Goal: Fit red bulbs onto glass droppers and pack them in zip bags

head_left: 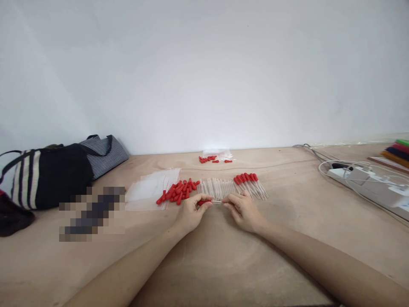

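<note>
My left hand (192, 211) pinches a red rubber dropper bulb (204, 202) between thumb and fingers. Opposite it, my right hand (243, 210) grips a thin clear dropper tube (217, 201), which spans the gap between the hands and meets the bulb; how far it sits inside is hidden by the fingers. Just beyond the hands lies a row of bare clear tubes (217, 186). To their right, several tubes wear red bulbs (246, 178). A pile of loose red bulbs (179, 190) lies left of the row, partly on clear plastic bags (143, 189).
More red bulbs (207, 159) and a small plastic bag (217, 152) lie near the wall. A black bag (64, 175) and a striped bag (107, 155) stand at left. White power strips (370, 183) with cables occupy the right, near folded coloured cloths (396, 153).
</note>
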`<move>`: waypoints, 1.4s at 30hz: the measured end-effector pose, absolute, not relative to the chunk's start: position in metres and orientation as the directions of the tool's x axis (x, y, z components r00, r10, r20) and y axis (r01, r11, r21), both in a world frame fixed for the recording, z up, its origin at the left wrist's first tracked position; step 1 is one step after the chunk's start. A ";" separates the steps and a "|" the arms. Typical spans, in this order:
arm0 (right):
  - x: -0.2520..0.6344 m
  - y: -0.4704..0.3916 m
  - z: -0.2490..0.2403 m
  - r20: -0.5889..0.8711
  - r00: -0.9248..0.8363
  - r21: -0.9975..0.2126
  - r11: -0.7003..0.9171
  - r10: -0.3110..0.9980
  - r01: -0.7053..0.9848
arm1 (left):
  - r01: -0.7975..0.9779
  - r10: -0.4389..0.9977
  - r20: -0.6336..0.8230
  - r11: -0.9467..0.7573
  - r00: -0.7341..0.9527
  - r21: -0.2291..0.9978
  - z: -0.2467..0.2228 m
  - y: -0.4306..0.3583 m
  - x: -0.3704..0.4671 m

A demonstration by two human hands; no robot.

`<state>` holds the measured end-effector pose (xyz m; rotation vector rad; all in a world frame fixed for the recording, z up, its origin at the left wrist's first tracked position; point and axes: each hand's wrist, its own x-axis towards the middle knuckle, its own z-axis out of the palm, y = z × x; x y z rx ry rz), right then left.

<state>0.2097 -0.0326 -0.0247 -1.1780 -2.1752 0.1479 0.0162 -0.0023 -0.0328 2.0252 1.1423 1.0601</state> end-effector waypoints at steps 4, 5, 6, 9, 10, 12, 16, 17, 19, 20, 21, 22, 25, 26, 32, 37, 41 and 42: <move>0.213 -0.031 -0.024 0.489 -0.399 -0.374 0.599 0.776 0.708 | 0.366 0.868 0.360 -0.476 0.342 0.799 -0.034 -0.003 0.017; 0.213 -0.031 -0.024 0.491 -0.407 -0.362 0.605 0.770 0.709 | 0.364 0.862 0.363 -0.485 0.353 0.795 -0.035 -0.004 0.017; 0.214 -0.031 -0.023 0.493 -0.415 -0.347 0.610 0.765 0.712 | 0.366 0.855 0.368 -0.495 0.366 0.788 -0.035 -0.004 0.017; 0.214 -0.031 -0.021 0.498 -0.425 -0.310 0.613 0.756 0.727 | 0.386 0.838 0.386 -0.527 0.386 0.757 -0.034 -0.004 0.017; 0.214 -0.032 -0.020 0.500 -0.421 -0.307 0.610 0.757 0.731 | 0.393 0.832 0.397 -0.539 0.387 0.745 -0.034 -0.005 0.017; 0.212 -0.032 -0.020 0.504 -0.407 -0.321 0.603 0.761 0.730 | 0.403 0.817 0.427 -0.567 0.388 0.719 -0.032 -0.006 0.018; 0.207 -0.033 -0.020 0.483 -0.393 -0.370 0.590 0.782 0.718 | 0.414 0.783 0.480 -0.618 0.395 0.668 -0.030 -0.008 0.020; 0.205 -0.032 -0.020 0.469 -0.384 -0.384 0.575 0.795 0.722 | 0.423 0.779 0.489 -0.624 0.392 0.657 -0.030 -0.008 0.020; 0.202 -0.032 -0.019 0.426 -0.364 -0.419 0.537 0.828 0.732 | 0.446 0.772 0.506 -0.636 0.385 0.630 -0.031 -0.008 0.019; 0.201 -0.031 -0.019 0.400 -0.355 -0.441 0.517 0.845 0.734 | 0.456 0.766 0.514 -0.643 0.387 0.615 -0.031 -0.007 0.019; 0.200 -0.031 -0.018 0.371 -0.352 -0.464 0.500 0.859 0.732 | 0.464 0.759 0.519 -0.652 0.394 0.600 -0.031 -0.007 0.019; 0.200 -0.030 -0.017 0.343 -0.352 -0.484 0.485 0.871 0.728 | 0.469 0.752 0.521 -0.660 0.405 0.587 -0.031 -0.007 0.019; 0.202 -0.028 -0.015 0.277 -0.352 -0.522 0.448 0.894 0.726 | 0.481 0.748 0.504 -0.664 0.431 0.573 -0.028 -0.007 0.019; 0.203 -0.028 -0.014 0.265 -0.351 -0.527 0.440 0.898 0.727 | 0.485 0.757 0.490 -0.654 0.433 0.581 -0.027 -0.007 0.019; 0.211 -0.026 -0.012 0.264 -0.347 -0.507 0.435 0.900 0.744 | 0.539 0.780 0.453 -0.625 0.431 0.564 -0.020 -0.007 0.015; 0.210 -0.026 -0.012 0.282 -0.359 -0.500 0.456 0.890 0.736 | 0.548 0.754 0.494 -0.656 0.434 0.519 -0.022 -0.007 0.016; 0.206 -0.026 -0.013 0.274 -0.334 -0.540 0.432 0.902 0.722 | 0.553 0.788 0.491 -0.613 0.372 0.564 -0.025 -0.008 0.019; 0.205 -0.026 -0.014 0.265 -0.332 -0.554 0.425 0.905 0.716 | 0.550 0.796 0.485 -0.602 0.361 0.579 -0.026 -0.008 0.019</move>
